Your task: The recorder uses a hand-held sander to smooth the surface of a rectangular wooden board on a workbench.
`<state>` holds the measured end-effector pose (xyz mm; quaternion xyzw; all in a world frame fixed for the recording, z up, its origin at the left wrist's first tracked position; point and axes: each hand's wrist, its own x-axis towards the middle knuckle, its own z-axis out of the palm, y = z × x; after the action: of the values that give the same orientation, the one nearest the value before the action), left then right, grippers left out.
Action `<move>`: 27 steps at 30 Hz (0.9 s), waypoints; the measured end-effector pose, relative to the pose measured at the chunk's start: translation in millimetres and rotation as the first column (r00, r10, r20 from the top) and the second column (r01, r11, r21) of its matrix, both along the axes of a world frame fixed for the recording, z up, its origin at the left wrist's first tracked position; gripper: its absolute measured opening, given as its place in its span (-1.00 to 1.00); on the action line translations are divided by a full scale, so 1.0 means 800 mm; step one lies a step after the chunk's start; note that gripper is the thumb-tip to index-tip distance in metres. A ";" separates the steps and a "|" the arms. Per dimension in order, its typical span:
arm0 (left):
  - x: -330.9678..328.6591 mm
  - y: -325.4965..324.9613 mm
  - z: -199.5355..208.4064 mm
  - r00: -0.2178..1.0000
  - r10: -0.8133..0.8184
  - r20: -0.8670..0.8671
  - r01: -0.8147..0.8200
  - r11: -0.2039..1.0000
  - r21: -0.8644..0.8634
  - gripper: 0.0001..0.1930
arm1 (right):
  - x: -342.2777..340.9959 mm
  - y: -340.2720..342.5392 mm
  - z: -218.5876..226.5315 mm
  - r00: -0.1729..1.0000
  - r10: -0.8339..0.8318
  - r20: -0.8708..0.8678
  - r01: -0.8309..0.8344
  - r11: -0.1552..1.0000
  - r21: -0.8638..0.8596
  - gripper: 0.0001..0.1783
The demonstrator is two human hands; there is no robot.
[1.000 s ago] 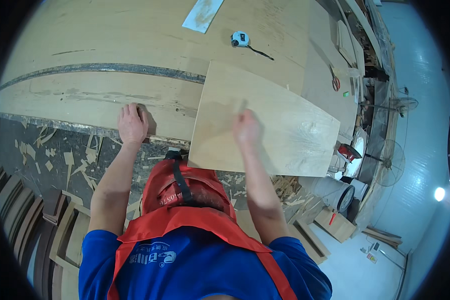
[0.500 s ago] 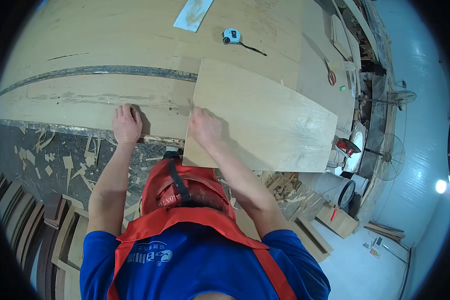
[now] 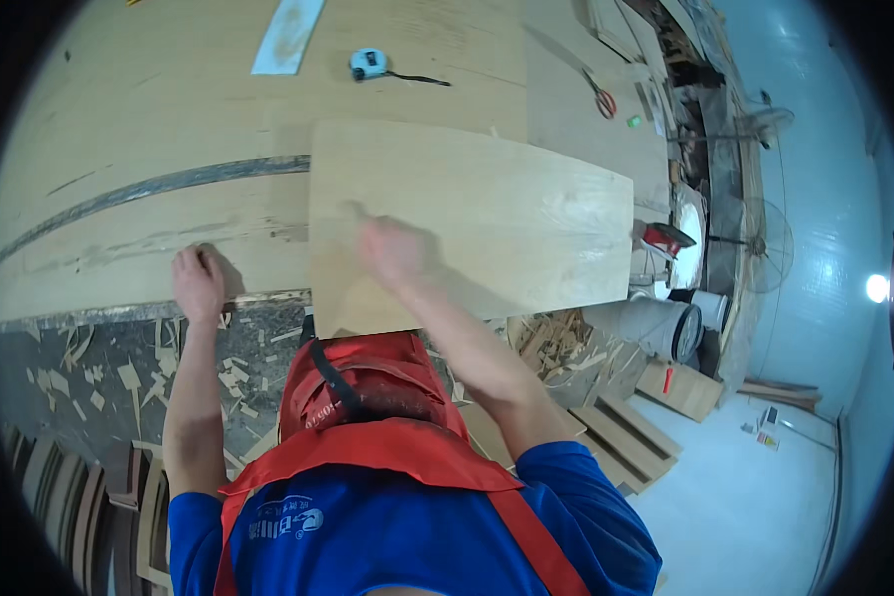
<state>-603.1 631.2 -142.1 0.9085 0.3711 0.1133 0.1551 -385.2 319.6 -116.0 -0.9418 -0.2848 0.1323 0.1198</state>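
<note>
A pale rectangular wooden panel (image 3: 526, 238) lies on the worktable (image 3: 199, 109), its near left corner jutting past the front edge. My right hand (image 3: 397, 253) is over the panel's left part, fingers closed. A small thin tip, blurred by motion, sticks out beyond these fingers; its kind does not show. Left of the panel, my left hand (image 3: 199, 286) rests on the table's front edge with curled fingers. Whether anything is inside them is hidden. Beyond the panel lie a light-blue tape measure (image 3: 370, 65) with a dark strap and a whitish flat strip (image 3: 288, 38).
Red-handled scissors (image 3: 604, 99) lie at the far right, near a small green object (image 3: 634, 121). A red-and-black tool (image 3: 666, 238) is past the panel's right end. Wood scraps (image 3: 556, 343) cover the floor below. A bucket (image 3: 670, 330) and wire fans (image 3: 760, 233) stand at right.
My right hand has moved from the panel's left edge inward across its surface. The whole view has shifted, so the table's things appear farther left. My left hand stays at the table edge.
</note>
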 end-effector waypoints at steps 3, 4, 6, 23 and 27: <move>-0.012 -0.008 0.003 0.999 -0.013 0.030 0.012 1.000 0.023 -0.74 | 0.071 -0.131 0.032 0.948 -0.316 -0.024 0.310 0.940 -0.145 -0.80; -0.004 -0.014 0.009 0.998 -0.024 0.060 0.022 0.999 0.025 -0.72 | 0.097 -0.186 0.048 0.926 -0.375 0.049 0.378 0.916 -0.132 -0.78; 0.036 -0.046 0.020 0.993 -0.056 0.099 0.054 0.998 0.028 -0.69 | 0.120 -0.244 0.045 0.883 -0.451 0.128 0.464 0.879 -0.109 -0.75; 0.286 -0.503 0.055 0.861 -0.508 0.003 0.502 0.851 0.152 -0.38 | 0.288 -0.575 0.002 0.842 -0.527 0.115 0.520 0.850 0.083 -0.74; 0.281 -0.502 0.047 0.863 -0.505 -0.022 0.501 0.849 0.169 -0.38 | 0.257 -0.512 -0.020 0.940 -0.328 -0.094 0.309 0.935 -0.174 -0.67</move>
<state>-378.4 229.5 -104.2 0.9823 0.1079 0.1105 0.1062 -179.7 -90.0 -131.8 -0.9722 -0.1089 0.1902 0.0823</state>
